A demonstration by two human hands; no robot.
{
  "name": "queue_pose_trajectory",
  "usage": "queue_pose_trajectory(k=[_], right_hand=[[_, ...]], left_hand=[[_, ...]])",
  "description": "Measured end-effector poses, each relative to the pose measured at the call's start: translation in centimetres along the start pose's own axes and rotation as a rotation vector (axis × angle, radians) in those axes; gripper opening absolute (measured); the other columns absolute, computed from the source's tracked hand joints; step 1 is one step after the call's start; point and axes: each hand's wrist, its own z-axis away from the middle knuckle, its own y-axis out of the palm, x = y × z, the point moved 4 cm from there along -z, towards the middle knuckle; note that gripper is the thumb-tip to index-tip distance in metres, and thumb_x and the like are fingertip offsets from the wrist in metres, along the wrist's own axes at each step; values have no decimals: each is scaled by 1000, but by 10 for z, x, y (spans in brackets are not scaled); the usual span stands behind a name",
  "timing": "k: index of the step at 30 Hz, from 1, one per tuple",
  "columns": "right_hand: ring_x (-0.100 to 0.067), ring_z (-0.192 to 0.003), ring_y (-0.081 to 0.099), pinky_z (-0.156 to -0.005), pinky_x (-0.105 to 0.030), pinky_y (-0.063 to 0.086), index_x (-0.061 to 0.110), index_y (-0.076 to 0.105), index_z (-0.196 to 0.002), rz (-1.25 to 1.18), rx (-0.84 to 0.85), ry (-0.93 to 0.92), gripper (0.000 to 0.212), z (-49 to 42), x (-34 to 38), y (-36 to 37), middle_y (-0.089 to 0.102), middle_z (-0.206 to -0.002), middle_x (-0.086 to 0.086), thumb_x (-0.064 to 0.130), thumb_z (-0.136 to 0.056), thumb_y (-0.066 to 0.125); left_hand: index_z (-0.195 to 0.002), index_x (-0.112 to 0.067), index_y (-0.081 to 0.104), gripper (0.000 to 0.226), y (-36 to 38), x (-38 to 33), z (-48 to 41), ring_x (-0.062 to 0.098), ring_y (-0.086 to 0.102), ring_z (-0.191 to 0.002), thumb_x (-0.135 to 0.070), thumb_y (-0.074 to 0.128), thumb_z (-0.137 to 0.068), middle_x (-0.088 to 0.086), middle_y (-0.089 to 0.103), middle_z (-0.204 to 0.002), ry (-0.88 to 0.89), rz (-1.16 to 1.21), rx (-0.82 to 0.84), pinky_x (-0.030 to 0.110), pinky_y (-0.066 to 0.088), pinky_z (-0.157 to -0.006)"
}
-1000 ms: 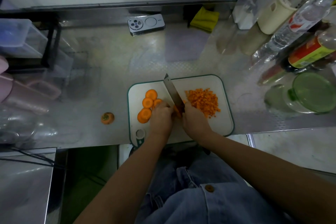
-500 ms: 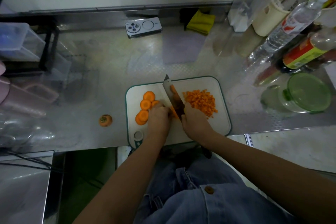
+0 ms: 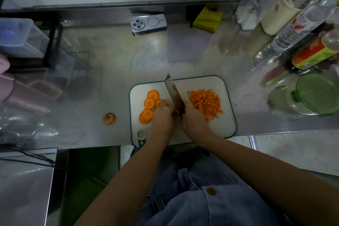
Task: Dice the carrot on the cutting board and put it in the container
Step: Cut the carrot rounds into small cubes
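Note:
A white cutting board (image 3: 225,126) with a green rim lies at the counter's front edge. Several round carrot slices (image 3: 149,103) lie on its left part, and a heap of diced carrot (image 3: 205,103) on its right part. My right hand (image 3: 194,120) grips the handle of a knife (image 3: 173,93) whose blade points away from me across the board's middle. My left hand (image 3: 162,115) has its fingers curled on carrot pieces right beside the blade; those pieces are mostly hidden. A clear container with a green lid (image 3: 315,95) lies to the board's right.
A cut-off carrot top (image 3: 109,118) lies on the steel counter left of the board. Behind it are a phone (image 3: 148,23) and a yellow cloth (image 3: 206,20). Bottles (image 3: 311,55) crowd the right side; plastic boxes and a black rack (image 3: 53,42) stand at the left.
The knife has come down again beside my left hand's fingers, with the blade low on the board. Both hands stay at the board's middle; slices and diced heap are unmoved.

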Motion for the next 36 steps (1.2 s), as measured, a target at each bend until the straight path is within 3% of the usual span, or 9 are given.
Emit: queue_pose_trajectory(k=[5,10,13,19,26,29,36], right_hand=[[-39,-94,59,-74,-42,42,-1,46,-120,35,-29,-27,28,-5,-5,-9,63,-101,-21,10,-94,47],[-37,-83,61,-70,-44,47,-2,49,-111,22,-53,-61,21,-5,-10,-17,63,-91,-19,8,-93,47],[-36,-79,60,-67,-43,47,-3,50,-110,4,-55,-80,21,-3,-10,-18,62,-86,-19,6,-91,48],[-35,-80,61,-67,-41,45,0,49,-112,12,-47,-101,22,0,-11,-15,63,-87,-18,8,-92,48],[-35,-83,61,-67,-37,44,1,50,-110,7,-56,-120,19,3,-8,-13,64,-91,-18,8,-92,47],[-35,-83,60,-65,-33,38,1,50,-107,20,-57,-127,17,3,-9,-12,62,-91,-17,9,-93,47],[-32,-84,61,-64,-33,40,5,48,-113,25,-38,-125,21,3,-9,-10,63,-92,-14,10,-93,48]], left_hand=[[-79,-4,73,6,-1,4,4,29,57,-72,-7,69,-76,15,59,-80,52,40,-33,26,30,-60],[-103,-8,67,33,4,5,8,27,56,-90,-23,69,-75,13,60,-99,59,52,-22,31,41,-74],[-91,-8,64,28,5,3,9,26,52,-87,-30,71,-75,12,57,-93,37,39,-32,36,42,-72],[-81,-2,64,9,1,-4,11,32,54,-83,-10,67,-78,18,57,-87,72,-2,-44,37,41,-69],[-105,-5,62,31,3,1,16,31,55,-94,-13,69,-77,16,58,-101,70,38,-58,38,44,-79],[-95,-6,62,23,3,3,15,28,54,-90,-16,70,-76,14,57,-96,43,19,-77,36,44,-77],[-80,-5,68,2,3,8,7,26,56,-80,-7,68,-79,12,58,-88,46,-68,-48,33,43,-65]])
